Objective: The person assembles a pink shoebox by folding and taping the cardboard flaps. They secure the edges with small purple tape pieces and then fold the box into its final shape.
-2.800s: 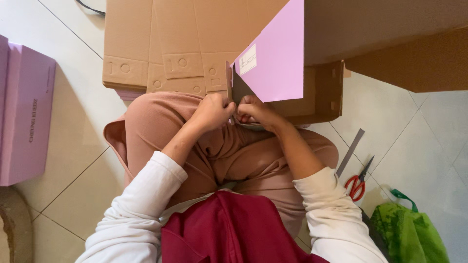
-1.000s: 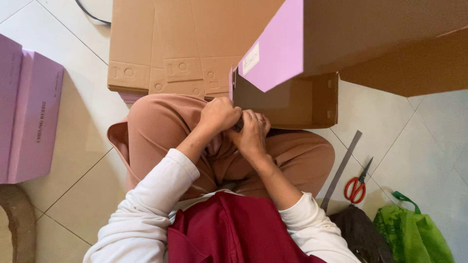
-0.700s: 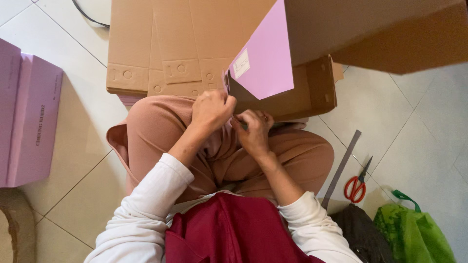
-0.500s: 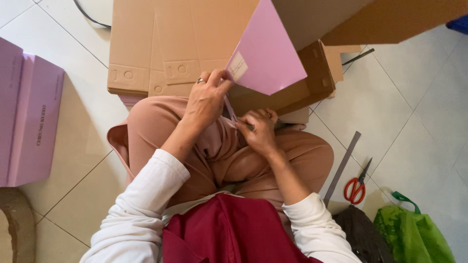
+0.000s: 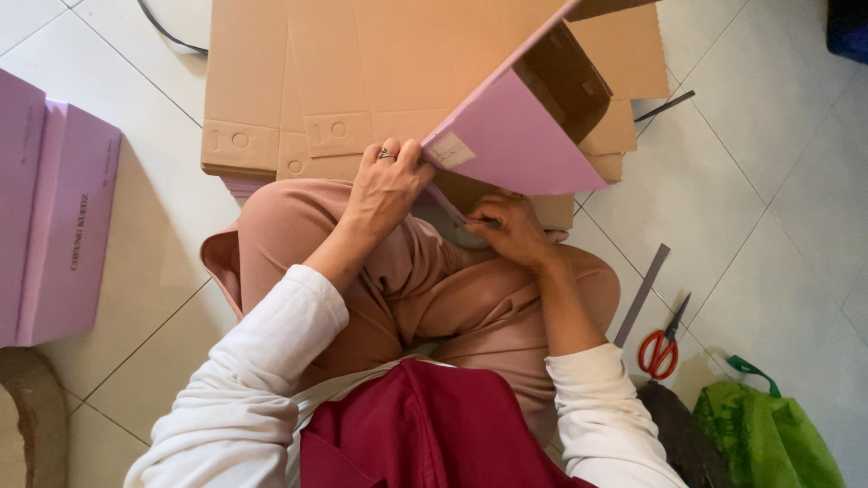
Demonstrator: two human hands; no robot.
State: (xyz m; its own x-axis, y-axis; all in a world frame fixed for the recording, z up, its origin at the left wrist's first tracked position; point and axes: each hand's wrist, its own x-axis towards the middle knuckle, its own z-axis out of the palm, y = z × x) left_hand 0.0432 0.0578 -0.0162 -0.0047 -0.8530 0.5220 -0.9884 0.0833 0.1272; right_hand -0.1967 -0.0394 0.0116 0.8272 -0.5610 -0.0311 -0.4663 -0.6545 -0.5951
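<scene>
A: Reading left to right, what do you hold?

B: Your left hand grips the corner of the lilac box, raised above your lap. Your right hand pinches its lower edge.

A: Progress?

B: Box partly folded, by my judgement; flat cardboard sheets beyond remain unfolded. Red scissors lie on the floor, right.

The single head camera is looking steeply down from close above the person's lap, facing the tiled floor. It is apparently tilting slightly forward; no second view is sharing the scene.
</scene>
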